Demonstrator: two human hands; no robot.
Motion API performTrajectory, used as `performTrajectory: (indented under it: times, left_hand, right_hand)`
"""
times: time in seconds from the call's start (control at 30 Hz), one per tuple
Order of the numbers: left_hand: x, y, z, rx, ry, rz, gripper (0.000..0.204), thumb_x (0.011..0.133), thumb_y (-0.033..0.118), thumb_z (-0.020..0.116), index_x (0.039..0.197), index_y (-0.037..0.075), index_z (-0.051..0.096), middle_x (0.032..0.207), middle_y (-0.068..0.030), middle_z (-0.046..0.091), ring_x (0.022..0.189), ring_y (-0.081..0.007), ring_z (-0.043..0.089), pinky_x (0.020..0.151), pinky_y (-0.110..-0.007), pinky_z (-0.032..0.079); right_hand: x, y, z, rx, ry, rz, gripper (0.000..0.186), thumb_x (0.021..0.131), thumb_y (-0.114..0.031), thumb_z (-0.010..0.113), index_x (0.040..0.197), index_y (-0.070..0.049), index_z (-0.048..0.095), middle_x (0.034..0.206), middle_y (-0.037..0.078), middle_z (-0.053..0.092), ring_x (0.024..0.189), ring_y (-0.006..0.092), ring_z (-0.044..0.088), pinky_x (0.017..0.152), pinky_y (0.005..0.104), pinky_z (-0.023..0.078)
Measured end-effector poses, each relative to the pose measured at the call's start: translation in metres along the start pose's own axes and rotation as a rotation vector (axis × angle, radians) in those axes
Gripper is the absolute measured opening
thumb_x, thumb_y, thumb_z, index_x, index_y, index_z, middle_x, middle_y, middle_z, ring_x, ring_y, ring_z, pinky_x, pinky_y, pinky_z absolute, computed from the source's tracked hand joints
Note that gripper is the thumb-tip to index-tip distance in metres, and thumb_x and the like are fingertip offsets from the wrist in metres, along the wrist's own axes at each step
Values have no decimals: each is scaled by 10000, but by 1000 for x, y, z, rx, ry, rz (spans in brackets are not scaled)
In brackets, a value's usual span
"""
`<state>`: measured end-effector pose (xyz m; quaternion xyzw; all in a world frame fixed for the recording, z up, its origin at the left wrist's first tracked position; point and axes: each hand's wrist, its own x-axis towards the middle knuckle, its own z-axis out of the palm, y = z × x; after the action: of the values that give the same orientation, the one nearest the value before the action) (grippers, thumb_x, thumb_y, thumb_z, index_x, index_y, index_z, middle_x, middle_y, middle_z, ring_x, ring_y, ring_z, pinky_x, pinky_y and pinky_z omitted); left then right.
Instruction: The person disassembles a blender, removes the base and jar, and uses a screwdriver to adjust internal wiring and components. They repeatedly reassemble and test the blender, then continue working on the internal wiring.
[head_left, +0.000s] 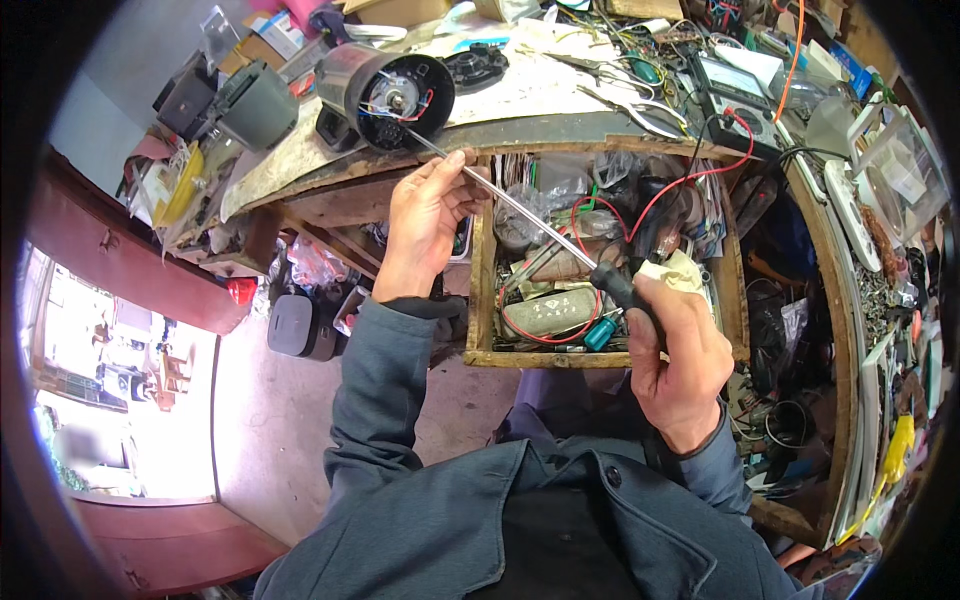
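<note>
Curled right hand (685, 355) grips screwdriver handle (618, 286); left hand (425, 220) pinches shaft (525, 212).

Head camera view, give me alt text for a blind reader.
The right hand grips a black-handled screwdriver and the left hand holds its shaft, aimed into a dark appliance housing with exposed wires on a cluttered workbench. A wooden drawer stands open.

Long black-handled screwdriver (545, 228) — aslant, tip at the mouth of a dark housing (343, 82) — wires (430, 101) inside.
</note>
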<state>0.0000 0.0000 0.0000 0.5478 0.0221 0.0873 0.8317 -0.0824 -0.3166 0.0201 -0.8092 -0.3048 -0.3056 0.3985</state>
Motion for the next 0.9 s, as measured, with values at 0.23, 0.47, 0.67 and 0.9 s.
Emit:
performTrajectory:
  times: [0.23,0.47,0.67,0.9]
  left_hand:
    - [2,-1,15,-171,115,2,334,1029,270,702,1226,1,696,1085,-107,760,928,-208,733,812,-348,609]
    - [4,-1,10,-203,41,7,362,1062,253,649,1293,-25,650,1159,-123,739,1048,-217,731,890,-357,621]
    - [15,-9,-3,-421,154,30,317,1096,202,564,1270,-58,617,1297,-187,697,1219,-320,685,1085,-430,570]
    - [35,-2,-11,-821,290,171,368,1111,106,386,1374,-117,517,1527,-255,521,1468,-395,463,1247,-528,395]
  right_hand:
    - [17,6,-6,89,10,-429,492,721,-117,843,1205,-120,753,1273,165,666,1064,328,648,883,393,562]
    - [7,-1,-2,65,87,-215,506,820,84,717,1308,-34,664,1380,247,597,1128,368,690,916,409,585]
    - [-4,-3,1,215,56,-42,472,806,94,695,1266,-6,660,1428,280,528,1150,367,671,934,410,579]
    - [3,-13,-2,241,80,-17,494,791,102,685,1264,-39,674,1410,280,530,1130,365,669,915,423,587]
